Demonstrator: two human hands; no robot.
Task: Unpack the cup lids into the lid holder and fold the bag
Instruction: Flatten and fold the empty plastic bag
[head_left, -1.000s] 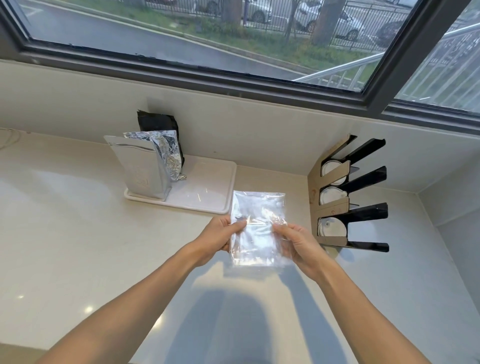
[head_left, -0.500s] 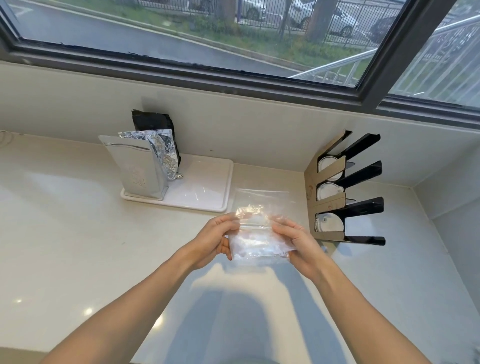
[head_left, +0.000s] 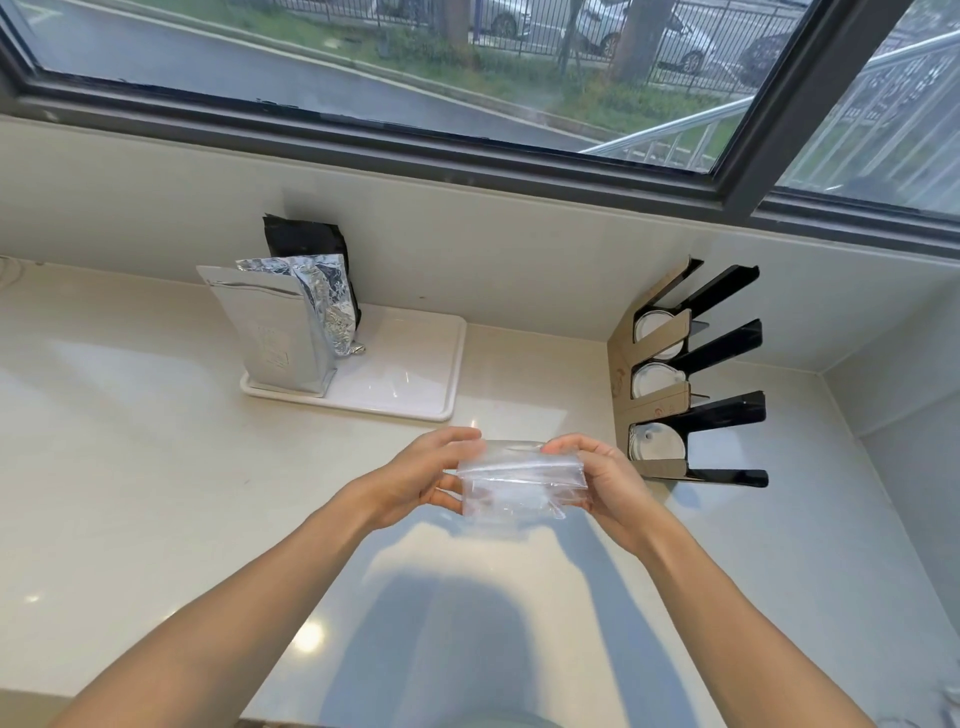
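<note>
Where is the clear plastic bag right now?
In the head view, the clear plastic bag is held folded above the counter between the left hand and right hand, just left of the lid holder.

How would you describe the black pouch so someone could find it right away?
Look under the window at the white tray on the counter. Three pouches stand at its left end; the black pouch is the rearmost, against the wall. It is the only dark one; the others are silver.

Both forearms reach forward; left hand (head_left: 426, 480) and right hand (head_left: 605, 486) pinch (each grip curled).
</note>
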